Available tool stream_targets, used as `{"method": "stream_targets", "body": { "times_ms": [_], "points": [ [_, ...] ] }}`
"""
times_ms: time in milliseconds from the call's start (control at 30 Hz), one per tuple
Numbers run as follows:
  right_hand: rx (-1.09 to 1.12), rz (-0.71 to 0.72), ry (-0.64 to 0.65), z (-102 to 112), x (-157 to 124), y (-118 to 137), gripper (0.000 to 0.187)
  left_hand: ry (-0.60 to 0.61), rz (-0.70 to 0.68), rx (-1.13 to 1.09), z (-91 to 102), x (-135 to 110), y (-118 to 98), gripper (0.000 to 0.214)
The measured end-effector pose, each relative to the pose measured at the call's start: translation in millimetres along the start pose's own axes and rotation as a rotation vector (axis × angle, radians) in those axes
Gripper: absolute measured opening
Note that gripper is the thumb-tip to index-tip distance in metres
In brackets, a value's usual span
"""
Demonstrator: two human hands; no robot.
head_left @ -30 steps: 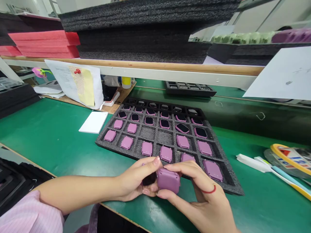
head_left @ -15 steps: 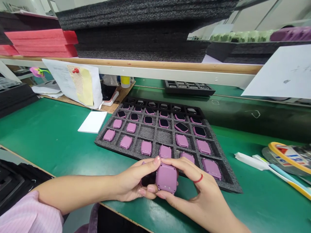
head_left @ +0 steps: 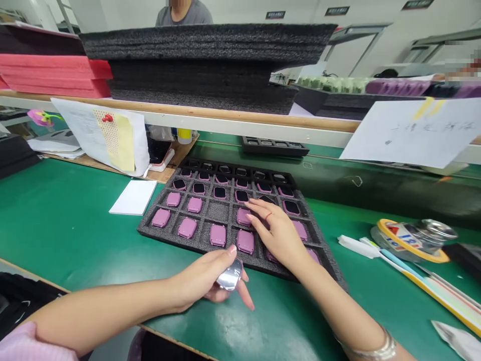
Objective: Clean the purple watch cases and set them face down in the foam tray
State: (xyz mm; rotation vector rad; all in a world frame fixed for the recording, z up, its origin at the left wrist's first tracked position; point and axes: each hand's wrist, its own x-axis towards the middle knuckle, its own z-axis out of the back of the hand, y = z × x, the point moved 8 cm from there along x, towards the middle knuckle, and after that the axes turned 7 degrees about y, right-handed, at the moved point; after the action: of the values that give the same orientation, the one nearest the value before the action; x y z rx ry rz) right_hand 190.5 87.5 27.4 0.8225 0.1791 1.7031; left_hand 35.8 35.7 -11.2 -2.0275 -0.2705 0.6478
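My left hand [head_left: 210, 281] is closed around a smartwatch body [head_left: 230, 276] above the table's front part; its shiny, reflective face points up. Over the foam tray [head_left: 203, 239], my right hand [head_left: 278, 230] has its fingers stretched out, the tips at the edge of a purple watch case [head_left: 243, 216] lying back up in a compartment. More purple watch cases [head_left: 217, 234] fill the front rows, backs up. Farther back, watches lie with dark screens [head_left: 220, 192] up. One compartment [head_left: 217, 210] left of my right hand's fingers holds nothing. My right forearm and hand partly cover the tray's right side.
A white pad [head_left: 133, 197] lies left of the tray. To the right are a white-capped brush-like tool [head_left: 358, 246] and a clear container with a yellow rim [head_left: 409, 240]. Black foam stacks [head_left: 203, 70] stand on the shelf above; a person [head_left: 186, 14] is behind them.
My hands have parted. The purple case they held together now lies in a previously vacant compartment under my right hand's fingers. The watch in my left hand shows its bright face; the view has shifted.
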Motion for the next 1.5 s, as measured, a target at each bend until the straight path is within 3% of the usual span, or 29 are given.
{"method": "stream_targets", "body": {
  "times_ms": [133, 233, 300, 567, 767, 967, 1100, 1267, 1367, 1500],
  "points": [
    [0.11, 0.1, 0.052, 16.3, -29.0, 42.1, 0.026, -0.051, -0.024, -0.07, 3.6, -1.2, 1.2, 0.069],
    [0.274, 0.215, 0.14, 16.2, -50.3, 72.3, 0.043, -0.081, -0.028, -0.152, 5.5, -0.7, 5.0, 0.069],
    [0.311, 0.229, 0.136, 15.3, -58.7, 80.0, 0.049, -0.079, -0.04, -0.21, 4.3, 0.3, 5.9, 0.066],
    [0.235, 0.317, 0.04, 21.1, -62.2, 97.0, 0.023, -0.005, -0.13, -0.355, -5.3, 2.3, -1.7, 0.056],
    [0.421, 0.167, -0.02, 26.8, -55.8, 89.1, 0.008, 0.013, -0.13, -0.334, -5.6, 2.8, 0.8, 0.048],
    [0.835, -0.177, -0.314, 42.7, -60.5, 41.3, 0.015, 0.117, -0.145, -0.327, -11.0, 1.9, -3.1, 0.05],
    [0.918, -0.341, -0.436, 47.2, -69.5, 21.6, 0.019, 0.117, -0.153, -0.35, -8.3, 2.0, -4.0, 0.048],
    [0.76, -0.234, -0.438, 56.9, -70.8, 35.4, 0.022, 0.113, -0.154, -0.348, -7.6, 1.6, -5.6, 0.049],
    [0.652, -0.173, -0.411, 60.4, -71.0, 45.2, 0.011, 0.115, -0.154, -0.347, -8.4, 0.7, -7.5, 0.049],
    [0.437, -0.009, -0.407, 68.4, -72.2, 58.5, 0.013, 0.122, -0.154, -0.363, -9.8, 0.1, -9.0, 0.048]
  ]
}}
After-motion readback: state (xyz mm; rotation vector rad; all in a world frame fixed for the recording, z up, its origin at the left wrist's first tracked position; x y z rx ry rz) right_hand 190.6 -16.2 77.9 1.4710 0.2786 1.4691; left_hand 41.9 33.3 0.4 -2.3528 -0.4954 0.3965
